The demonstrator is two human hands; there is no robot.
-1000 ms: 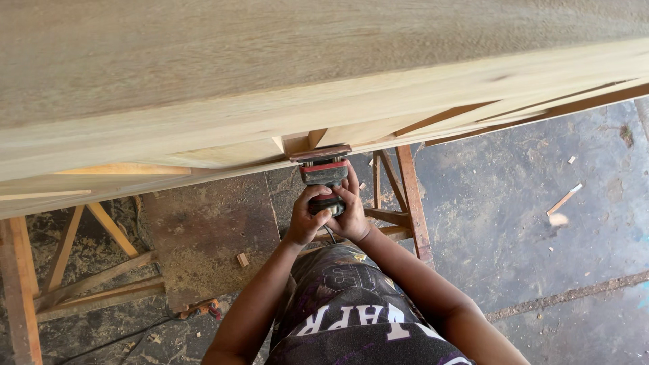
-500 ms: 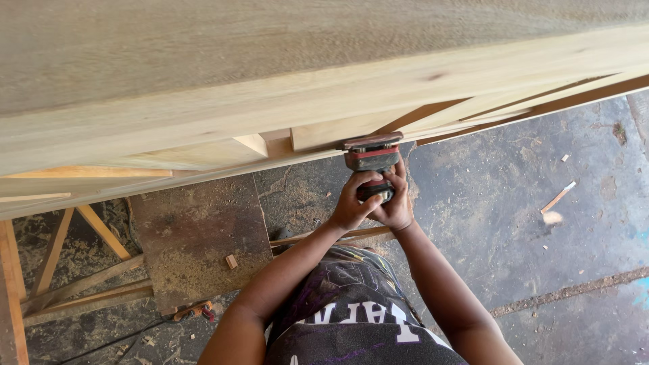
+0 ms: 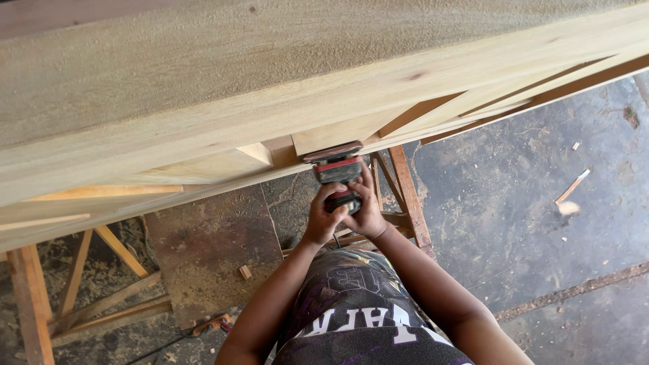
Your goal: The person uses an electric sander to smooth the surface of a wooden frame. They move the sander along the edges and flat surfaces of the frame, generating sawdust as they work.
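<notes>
The sander (image 3: 336,169), red and black, is pressed pad-first against the near edge of a pale wooden panel (image 3: 203,88), at a framed recess on its side. The broad face looks smooth and evenly dusted, so that part seems largely done; the edge and inner frame members appear to be what is left. Both hands are wrapped closed around the sander's body: left hand (image 3: 323,220) on its left side, right hand (image 3: 368,209) on its right. A trestle (image 3: 405,189) stands on the dusty floor (image 3: 527,223) below.
</notes>
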